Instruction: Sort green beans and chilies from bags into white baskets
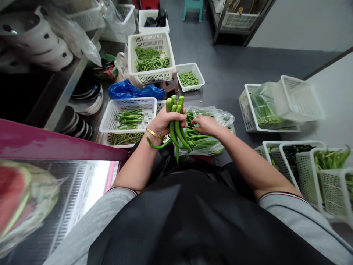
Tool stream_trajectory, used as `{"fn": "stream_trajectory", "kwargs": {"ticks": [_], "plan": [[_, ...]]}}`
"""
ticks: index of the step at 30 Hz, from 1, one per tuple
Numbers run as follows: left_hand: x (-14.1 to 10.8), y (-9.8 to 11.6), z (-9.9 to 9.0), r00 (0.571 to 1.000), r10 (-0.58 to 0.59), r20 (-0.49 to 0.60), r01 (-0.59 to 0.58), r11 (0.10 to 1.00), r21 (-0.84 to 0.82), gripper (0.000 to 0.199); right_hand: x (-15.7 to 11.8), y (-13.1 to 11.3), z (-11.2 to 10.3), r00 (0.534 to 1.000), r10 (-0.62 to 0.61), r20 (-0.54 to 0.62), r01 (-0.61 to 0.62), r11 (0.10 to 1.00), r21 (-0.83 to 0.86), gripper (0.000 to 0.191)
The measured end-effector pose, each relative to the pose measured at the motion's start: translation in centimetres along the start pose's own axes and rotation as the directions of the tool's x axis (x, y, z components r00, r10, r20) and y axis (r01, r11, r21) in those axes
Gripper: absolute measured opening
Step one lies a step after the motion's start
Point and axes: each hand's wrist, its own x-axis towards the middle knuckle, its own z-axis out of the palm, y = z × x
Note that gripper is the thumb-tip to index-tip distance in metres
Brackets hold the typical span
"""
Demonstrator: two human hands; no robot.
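Observation:
My left hand is closed around a bunch of long green chili peppers, with thick ends sticking up above my fist and thin tips hanging below. One curved pepper trails out by my wrist. My right hand is at a clear plastic bag full of more green chili peppers. Its fingers are bent in among these peppers; what they pinch is hidden. Left of my hands, several green chili peppers lie in a white plastic basket.
Green beans fill a basket below. Ahead stand a large white basket of green pods and a smaller basket. Baskets of vegetables line the right. A shelf and a pink-edged case flank my left.

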Motion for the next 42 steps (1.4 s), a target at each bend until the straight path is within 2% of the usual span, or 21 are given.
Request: {"fn": "stream_trajectory", "kwargs": {"ticks": [2,4,6,8,10,13,16,18,21,24,27,29,32,34,36,37,39,40,42], "plan": [[-0.4,0.5,-0.6,1.0,0.012,-0.023,-0.012,1.0,0.017,0.026,0.5,-1.1,1.9,0.984,-0.005,0.176,0.019,0.997,-0.08,0.033],[-0.8,0.9,-1.3,0.999,0.028,-0.041,-0.027,0.999,0.032,0.026,0.8,-1.5,3.3,0.969,-0.002,0.246,0.03,0.993,-0.112,0.031],[-1.0,1.0,-1.9,0.997,0.038,-0.06,-0.035,0.998,0.047,0.025,0.7,-0.7,3.2,0.984,0.001,0.181,0.016,0.995,-0.094,0.031],[-0.9,0.7,-1.9,0.997,0.033,-0.068,-0.029,0.998,0.054,0.023,0.2,0.8,1.8,0.998,0.015,0.064,-0.012,0.999,-0.047,0.03],[-0.5,0.3,-1.3,0.999,0.013,-0.052,-0.01,0.998,0.054,0.021,-0.2,2.0,0.3,1.0,0.016,-0.003,-0.016,1.0,0.003,0.028],[-0.2,0.1,-0.1,1.0,-0.006,-0.014,0.007,0.999,0.049,0.018,-0.1,1.5,0.3,0.998,0.02,0.064,-0.02,1.0,-0.005,0.031],[-0.4,0.2,0.7,0.998,-0.039,0.052,0.038,0.999,0.008,0.015,0.8,-0.2,2.6,0.983,0.07,0.171,-0.057,0.995,-0.082,0.04],[-0.4,0.1,0.9,0.992,-0.085,0.098,0.088,0.996,-0.018,0.015,1.2,-0.6,3.7,0.982,0.088,0.168,-0.073,0.993,-0.095,0.036],[0.1,-0.7,1.0,0.985,-0.138,0.105,0.143,0.989,-0.041,0.018,1.0,0.7,2.4,0.994,0.091,0.056,-0.091,0.996,-0.013,0.029],[1.6,-1.9,1.4,0.987,-0.135,0.085,0.144,0.984,-0.106,0.025,-0.4,2.5,-1.4,0.984,0.068,-0.167,-0.048,0.991,0.124,0.027],[3.5,-2.8,2.3,0.993,-0.086,0.086,0.098,0.984,-0.147,0.03,-1.8,2.4,-4.7,0.908,0.068,-0.412,0.046,0.965,0.26,0.028],[4.5,-3.3,3.0,0.996,-0.02,0.089,0.033,0.99,-0.138,0.032,-2.4,1.4,-5.8,0.847,0.081,-0.526,0.112,0.939,0.325,0.032],[5.0,-3.6,4.0,0.996,0.052,0.068,-0.042,0.989,-0.141,0.034,-2.2,-0.2,-6.0,0.769,0.067,-0.636,0.158,0.944,0.29,0.035],[4.5,-3.5,4.2,0.998,0.013,0.057,-0.005,0.991,-0.133,0.032,-1.6,-0.7,-5.5,0.75,0.068,-0.658,0.101,0.971,0.216,0.035],[3.5,-3.2,3.9,0.996,-0.069,0.062,0.076,0.991,-0.108,0.029,-0.6,-0.6,-4.6,0.787,0.113,-0.607,-0.022,0.988,0.155,0.036],[2.9,-2.8,3.5,0.993,-0.098,0.061,0.104,0.99,-0.1,0.028,0.0,-0.3,-3.9,0.832,0.144,-0.536,-0.089,0.988,0.128,0.036],[1.7,-2.0,2.4,0.994,-0.104,0.044,0.108,0.989,-0.097,0.028,1.4,0.2,-2.3,0.942,0.191,-0.277,-0.179,0.982,0.068,0.035],[1.2,-1.6,1.8,0.996,-0.082,0.027,0.085,0.992,-0.098,0.029,2.1,0.5,-1.3,0.97,0.209,-0.124,-0.205,0.978,0.048,0.035],[0.5,-0.8,0.7,1.0,-0.027,0.001,0.027,0.995,-0.093,0.032,3.7,0.9,0.7,0.958,0.272,0.091,-0.277,0.959,0.05,0.036]]}}
